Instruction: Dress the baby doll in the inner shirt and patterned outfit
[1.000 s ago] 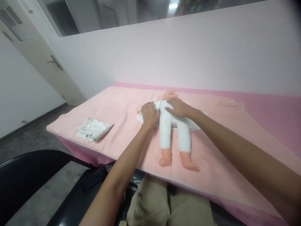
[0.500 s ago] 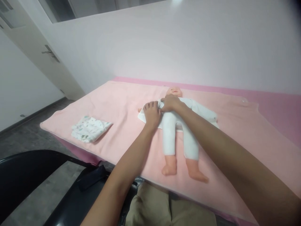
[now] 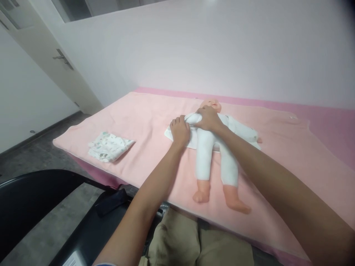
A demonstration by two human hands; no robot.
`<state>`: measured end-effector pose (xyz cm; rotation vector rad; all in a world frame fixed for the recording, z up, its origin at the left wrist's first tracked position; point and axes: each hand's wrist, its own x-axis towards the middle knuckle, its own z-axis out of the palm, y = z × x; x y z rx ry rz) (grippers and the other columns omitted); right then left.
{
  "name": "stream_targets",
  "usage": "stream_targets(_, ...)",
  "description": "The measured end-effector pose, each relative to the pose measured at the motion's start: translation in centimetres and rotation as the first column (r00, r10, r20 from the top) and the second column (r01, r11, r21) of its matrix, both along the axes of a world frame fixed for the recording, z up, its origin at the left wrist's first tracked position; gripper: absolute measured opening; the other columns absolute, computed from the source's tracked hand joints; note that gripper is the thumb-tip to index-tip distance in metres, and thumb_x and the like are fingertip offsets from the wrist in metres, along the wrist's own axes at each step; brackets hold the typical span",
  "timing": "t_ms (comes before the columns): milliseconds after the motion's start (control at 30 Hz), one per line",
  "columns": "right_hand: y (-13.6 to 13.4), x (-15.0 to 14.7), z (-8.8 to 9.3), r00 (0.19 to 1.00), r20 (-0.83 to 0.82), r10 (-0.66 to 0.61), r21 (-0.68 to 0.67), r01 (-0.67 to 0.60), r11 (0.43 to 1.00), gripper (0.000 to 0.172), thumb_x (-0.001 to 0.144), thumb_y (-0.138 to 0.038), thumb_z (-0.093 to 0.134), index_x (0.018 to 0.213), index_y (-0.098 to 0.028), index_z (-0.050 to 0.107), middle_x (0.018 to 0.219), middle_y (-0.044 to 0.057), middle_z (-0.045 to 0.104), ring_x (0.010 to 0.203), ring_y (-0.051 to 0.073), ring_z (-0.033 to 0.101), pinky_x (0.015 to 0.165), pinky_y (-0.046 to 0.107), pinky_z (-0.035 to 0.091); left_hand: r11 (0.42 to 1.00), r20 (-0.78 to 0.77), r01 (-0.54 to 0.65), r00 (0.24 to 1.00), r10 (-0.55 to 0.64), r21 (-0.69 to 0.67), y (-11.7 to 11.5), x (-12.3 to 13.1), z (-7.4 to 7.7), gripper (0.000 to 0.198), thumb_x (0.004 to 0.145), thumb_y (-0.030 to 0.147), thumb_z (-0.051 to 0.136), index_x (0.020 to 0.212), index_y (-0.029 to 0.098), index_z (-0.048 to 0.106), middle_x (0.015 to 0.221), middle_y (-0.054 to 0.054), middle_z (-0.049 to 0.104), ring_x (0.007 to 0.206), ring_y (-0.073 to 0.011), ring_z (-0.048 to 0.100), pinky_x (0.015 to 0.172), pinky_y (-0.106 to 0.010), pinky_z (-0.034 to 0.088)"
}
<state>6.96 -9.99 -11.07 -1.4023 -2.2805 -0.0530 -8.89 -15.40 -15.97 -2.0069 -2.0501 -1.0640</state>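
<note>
A baby doll [image 3: 203, 159] in a white outfit lies on its back, head away from me and bare feet toward me. My left hand [image 3: 180, 131] is closed round the end of the doll's sleeved arm on the left, whose hand is hidden. At the shoulder on that same side, my right hand [image 3: 210, 119] grips the sleeve [image 3: 193, 118], thumb below and fingers above. The sleeve shows bunched between my two hands. Under the doll, part of a white cloth [image 3: 168, 133] sticks out. Its other arm [image 3: 242, 130] is stretched out to the right.
A folded white patterned cloth [image 3: 109, 147] lies to the left on the pink blanket [image 3: 149, 147]. A black chair [image 3: 91, 210] with a dark object on it stands at the front left. The wall [image 3: 222, 51] rises behind the table.
The view has shifted slightly. My right hand has moved a little away from my left, and more of the sleeve shows between them. The doll's hand on the left is now covered.
</note>
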Motion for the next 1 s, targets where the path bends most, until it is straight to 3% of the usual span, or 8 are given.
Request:
stream_targets(300, -0.4, 3.9, 0.8, 0.967, -0.253, -0.017, -0.013, 0.014, 1.0, 0.052, 0.075, -0.041, 0.073, 0.12, -0.016, 0.072, 0.127, 0.017, 0.07, 0.122, 0.04, 0.058, 0.111, 0.054, 0.043, 0.996, 0.132, -0.007, 0.991, 0.019, -0.09, -0.1, -0.4, 0.4, 0.029, 0.105, 0.019, 0.037, 0.123, 0.023, 0.059, 0.114, -0.009, 0.072, 0.111, -0.0306, 0.06, 0.101, -0.043, 0.041)
stream_targets(533, -1.5, 7.6, 1.4, 0.847, -0.522, -0.1, -0.072, 0.073, 0.995, 0.046, 0.074, -0.034, 0.07, 0.118, -0.023, 0.071, 0.126, 0.009, 0.073, 0.115, 0.035, 0.066, 0.103, 0.05, 0.051, 0.989, 0.202, -0.007, 0.979, 0.037, -0.147, 0.1, -1.0, 0.0, 0.027, 0.105, 0.019, 0.036, 0.116, 0.022, 0.061, 0.114, -0.012, 0.073, 0.116, -0.0317, 0.06, 0.101, -0.045, 0.043)
stream_targets(700, -1.4, 5.9, 1.4, 0.886, -0.463, -0.012, -0.02, 0.003, 1.0, 0.045, 0.072, -0.034, 0.069, 0.115, -0.02, 0.072, 0.124, 0.01, 0.074, 0.117, 0.034, 0.065, 0.105, 0.048, 0.05, 0.996, 0.129, 0.033, 0.991, -0.021, -0.086, -0.3, -0.2, 0.8, 0.04, 0.103, 0.034, 0.05, 0.139, 0.016, 0.055, 0.142, -0.015, 0.062, 0.137, -0.0306, 0.05, 0.119, -0.044, 0.033)
stream_targets(800, -0.8, 4.0, 1.1, 0.941, -0.338, -0.011, -0.026, 0.002, 1.0, 0.046, 0.071, -0.036, 0.07, 0.113, -0.019, 0.073, 0.121, 0.012, 0.074, 0.119, 0.035, 0.063, 0.109, 0.05, 0.046, 0.99, 0.066, 0.06, 0.996, -0.052, -0.127, -3.4, -1.2, 2.7, 0.057, 0.1, 0.044, 0.057, 0.144, 0.008, 0.053, 0.154, -0.022, 0.051, 0.149, -0.035, 0.039, 0.125, -0.047, 0.027)
stream_targets(867, -0.5, 3.3, 0.8, 0.958, -0.284, -0.033, -0.048, 0.02, 0.999, 0.047, 0.071, -0.037, 0.07, 0.114, -0.02, 0.072, 0.122, 0.013, 0.073, 0.12, 0.036, 0.061, 0.109, 0.051, 0.045, 0.977, 0.085, 0.139, 0.988, -0.127, -0.164, -7.5, -3.1, 3.6, 0.049, 0.103, 0.047, 0.05, 0.137, 0.013, 0.06, 0.151, -0.019, 0.055, 0.146, -0.0346, 0.044, 0.123, -0.049, 0.031)
stream_targets(933, -0.2, 3.1, 0.5, 0.966, -0.254, -0.036, -0.058, 0.021, 0.998, 0.049, 0.073, -0.038, 0.069, 0.117, -0.019, 0.072, 0.124, 0.014, 0.071, 0.12, 0.037, 0.061, 0.108, 0.051, 0.046, 0.964, 0.162, 0.262, 0.954, -0.252, -0.043, -12.9, -6.0, 3.5, 0.042, 0.108, 0.047, 0.04, 0.133, 0.024, 0.064, 0.143, -0.011, 0.063, 0.138, -0.027, 0.053, 0.119, -0.042, 0.04)
stream_targets(967, -0.1, 3.2, 0.4, 0.969, -0.246, -0.031, -0.055, 0.018, 0.998, 0.05, 0.074, -0.039, 0.069, 0.119, -0.019, 0.071, 0.124, 0.014, 0.071, 0.12, 0.037, 0.06, 0.107, 0.05, 0.047, 0.968, 0.196, 0.246, 0.948, -0.25, 0.044, -15.8, -7.8, 2.8, 0.04, 0.109, 0.046, 0.036, 0.13, 0.027, 0.064, 0.137, -0.009, 0.065, 0.132, -0.0248, 0.057, 0.115, -0.041, 0.044)
stream_targets(1000, 0.0, 3.2, 0.3, 0.971, -0.237, -0.027, -0.047, 0.016, 0.999, 0.051, 0.074, -0.039, 0.069, 0.121, -0.018, 0.071, 0.124, 0.015, 0.071, 0.121, 0.037, 0.06, 0.107, 0.05, 0.047, 0.978, 0.234, 0.143, 0.956, -0.176, 0.152, -18.7, -9.6, 1.8, 0.04, 0.109, 0.045, 0.033, 0.123, 0.027, 0.066, 0.127, -0.009, 0.068, 0.122, -0.0243, 0.062, 0.11, -0.041, 0.048)
